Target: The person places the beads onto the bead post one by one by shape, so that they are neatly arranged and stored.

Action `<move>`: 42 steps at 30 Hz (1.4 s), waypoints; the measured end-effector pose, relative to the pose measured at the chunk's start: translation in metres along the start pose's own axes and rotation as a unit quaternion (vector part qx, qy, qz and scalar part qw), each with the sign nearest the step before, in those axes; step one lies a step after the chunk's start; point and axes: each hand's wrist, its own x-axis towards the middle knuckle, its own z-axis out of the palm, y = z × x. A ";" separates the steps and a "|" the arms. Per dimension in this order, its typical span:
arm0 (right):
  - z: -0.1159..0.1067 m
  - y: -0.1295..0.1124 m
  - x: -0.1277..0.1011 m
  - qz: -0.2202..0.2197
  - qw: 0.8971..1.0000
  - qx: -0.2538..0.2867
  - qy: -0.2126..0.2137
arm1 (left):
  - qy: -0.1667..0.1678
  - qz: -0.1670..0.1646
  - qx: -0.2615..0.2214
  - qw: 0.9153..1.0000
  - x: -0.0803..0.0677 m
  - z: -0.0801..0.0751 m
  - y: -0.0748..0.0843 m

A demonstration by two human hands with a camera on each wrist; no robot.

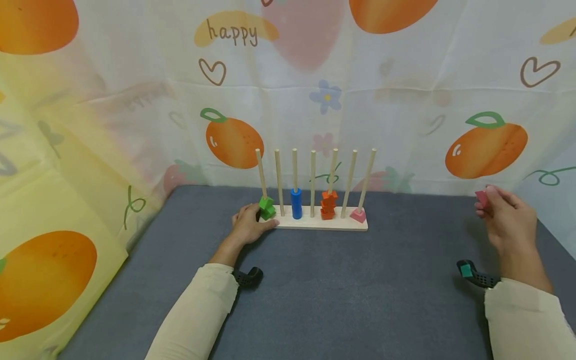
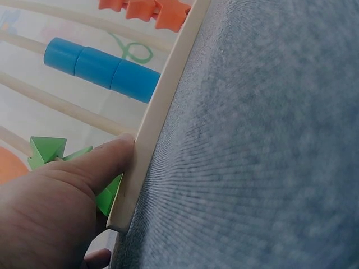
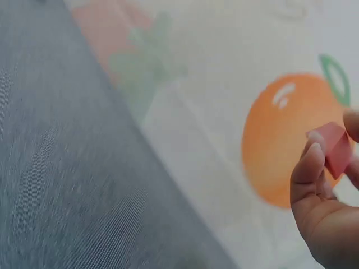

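A wooden peg board [image 1: 321, 223] with several upright pegs stands on the table. Its left end is gripped by my left hand [image 1: 249, 225], the thumb [image 2: 115, 159] lying along the front edge. Green blocks [image 1: 267, 208] are stacked on the leftmost peg beside that hand. Farther right, other pegs carry blue cylinders [image 1: 296, 204], orange star-like blocks [image 1: 328, 205] and one pink block [image 1: 358, 215]. Well to the right of the board, my right hand [image 1: 510, 220] pinches another pink block [image 3: 335, 148] between thumb and fingers, raised above the table. Fingers partly cover that block.
Dark grey cloth covers the table [image 1: 360, 295]. Behind it hangs a white curtain [image 1: 396, 130] printed with oranges and hearts, with a yellowish part at the left. Black wrist straps [image 1: 477, 275] stick out at both cuffs.
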 end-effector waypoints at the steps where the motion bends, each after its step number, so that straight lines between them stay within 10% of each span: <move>1: 0.003 -0.002 -0.002 0.001 1.000 0.004 -0.001 | 0.000 0.000 0.001 1.000 0.000 0.000 0.000; 9: 0.028 -0.010 -0.023 -0.093 0.995 -0.034 -0.015 | -0.005 0.005 0.000 1.000 0.000 0.002 0.001; 26: 0.111 -0.028 -0.050 -0.238 0.951 -0.169 -0.103 | -0.003 0.009 0.002 1.000 0.001 0.000 -0.002; 34: 0.146 -0.032 -0.057 -0.299 0.878 -0.362 -0.096 | -0.005 0.009 -0.001 1.000 -0.001 0.000 -0.001; 42: 0.175 -0.027 -0.060 -0.319 0.839 -0.417 -0.143 | -0.003 0.008 -0.007 1.000 -0.002 -0.001 0.000</move>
